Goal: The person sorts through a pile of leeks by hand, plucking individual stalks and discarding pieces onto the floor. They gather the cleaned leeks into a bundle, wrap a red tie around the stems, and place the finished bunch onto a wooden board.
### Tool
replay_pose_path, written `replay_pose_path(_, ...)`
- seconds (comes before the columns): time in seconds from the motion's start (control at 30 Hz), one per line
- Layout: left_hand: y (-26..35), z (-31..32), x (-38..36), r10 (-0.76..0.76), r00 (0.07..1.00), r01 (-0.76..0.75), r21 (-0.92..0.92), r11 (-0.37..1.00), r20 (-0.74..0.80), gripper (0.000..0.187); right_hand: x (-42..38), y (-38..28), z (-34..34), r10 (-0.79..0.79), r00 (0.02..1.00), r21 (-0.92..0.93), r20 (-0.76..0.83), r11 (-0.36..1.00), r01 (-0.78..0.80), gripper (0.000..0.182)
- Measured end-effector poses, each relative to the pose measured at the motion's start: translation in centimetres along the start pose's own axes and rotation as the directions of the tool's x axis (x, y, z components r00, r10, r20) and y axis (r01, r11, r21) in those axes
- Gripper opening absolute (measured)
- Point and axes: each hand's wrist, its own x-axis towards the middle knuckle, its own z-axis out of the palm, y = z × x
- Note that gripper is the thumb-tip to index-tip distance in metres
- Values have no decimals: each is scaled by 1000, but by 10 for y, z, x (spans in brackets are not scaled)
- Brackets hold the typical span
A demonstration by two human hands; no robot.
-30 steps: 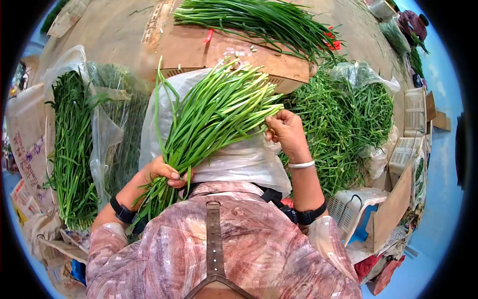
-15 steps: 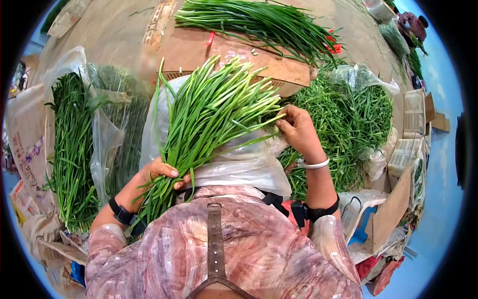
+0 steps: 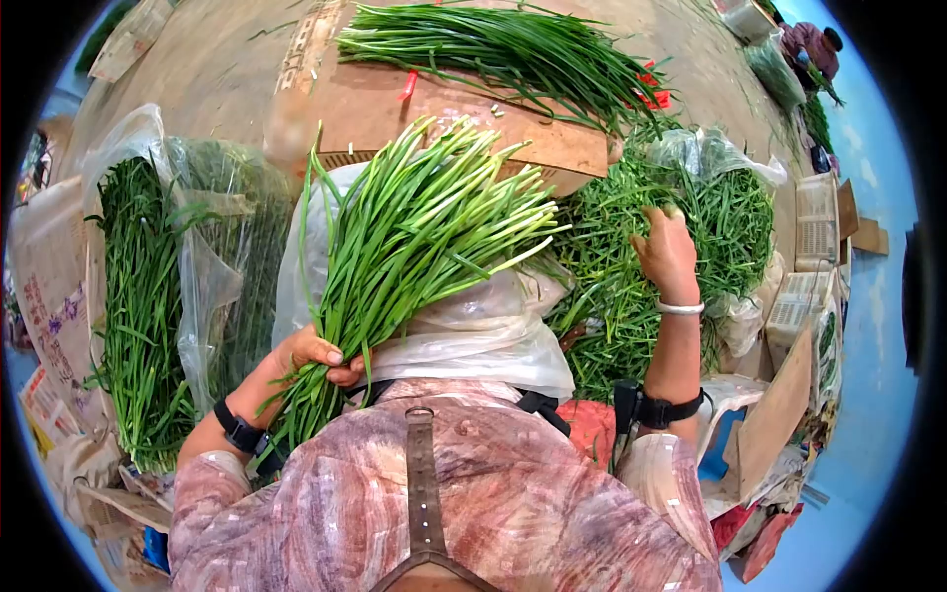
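The left hand sits at about seven o'clock in the view, fingers wrapped tight around the leafy end of a bunch of garlic chives. The bunch slants up toward one o'clock, and its pale cut stem ends fan out above a sheet of white plastic that covers the person's lap. A black wristband rings the left forearm.

The right hand is at three o'clock, well apart from the held bunch. It rests palm down on a loose heap of chives lying in a clear plastic bag. Its fingers are spread over the greens; whether they have closed on any stalks cannot be told from here. A white bangle circles the wrist, and a black band sits further down the forearm.

At twelve o'clock, a cardboard slab carries another laid-out bundle of chives, with red ties beside its right end. At nine o'clock, a further pile of chives lies lengthwise on plastic and printed sacks. At four o'clock there are crates and boxes. At one o'clock, far off, another person sits among more greens.
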Motion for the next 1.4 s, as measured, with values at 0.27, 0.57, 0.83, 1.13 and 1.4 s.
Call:
replay_pose_path(0.27,-3,-5,2,-6,1000,6,18,1000,16,34,27,-114,30,-293,952,719,89,680,141,23)
replay_pose_path(0.57,-7,1,2,15,998,-5,-173,985,59,43,34,-95,42,-247,822,411,-514,770,488,13)
replay_pose_path(0.83,-5,8,6,37,997,-30,-105,994,68,26,44,-23,-7,435,900,998,15,-65,15,13)
replay_pose_path(1.13,-8,9,2,-5,997,-2,-95,995,-72,40,29,-129,25,-80,972,860,222,486,-156,19)
replay_pose_path(1.4,-9,-2,6,-44,999,44,-64,997,15,30,40,-99,28,13,994,653,-110,755,62,12)
